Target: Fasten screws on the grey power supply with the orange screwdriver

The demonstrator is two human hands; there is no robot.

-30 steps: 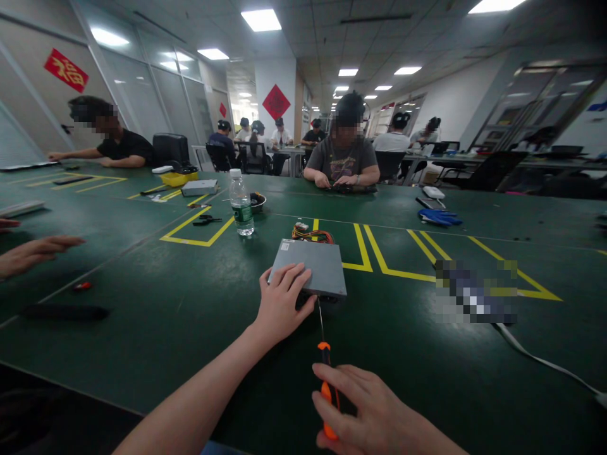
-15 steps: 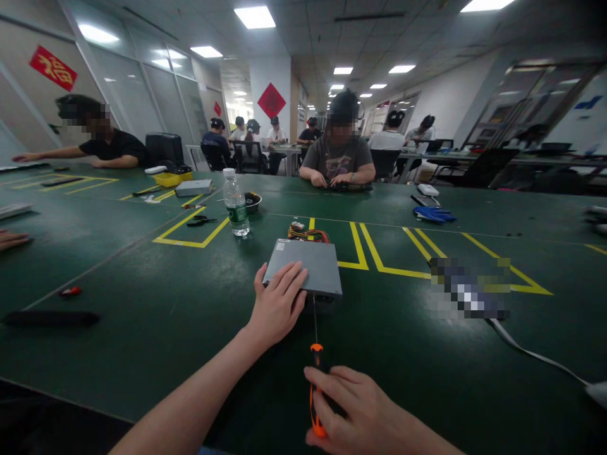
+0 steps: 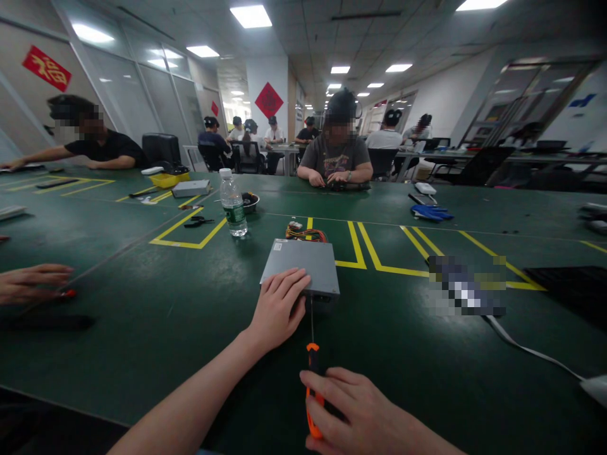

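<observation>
A grey metal computer power supply [image 3: 303, 256] lies on the green table in front of me, its bundle of coloured wires [image 3: 306, 234] at the far side. My left hand [image 3: 279, 306] rests on its near left part, fingers stretched flat over the top and thumb down by the near face. In my right hand [image 3: 344, 407] is a screwdriver with an orange and black handle [image 3: 313, 360], held between thumb and fingers. Its long thin shaft [image 3: 312, 319] points away from me and reaches the near face of the power supply; the tip's exact contact is hidden.
A water bottle [image 3: 233, 205] stands behind to the left, near a round bowl [image 3: 251, 202] and black pliers [image 3: 199, 221]. Another person's hand [image 3: 35, 283] reaches in from the left. Right lie blue gloves [image 3: 431, 213] and a blurred-out device [image 3: 467, 291] with a white cable [image 3: 531, 351].
Another person's hand has come in further at the left, near the small red item. The view has shifted slightly. My hands, the screwdriver and the power supply keep nearly the same arrangement.
</observation>
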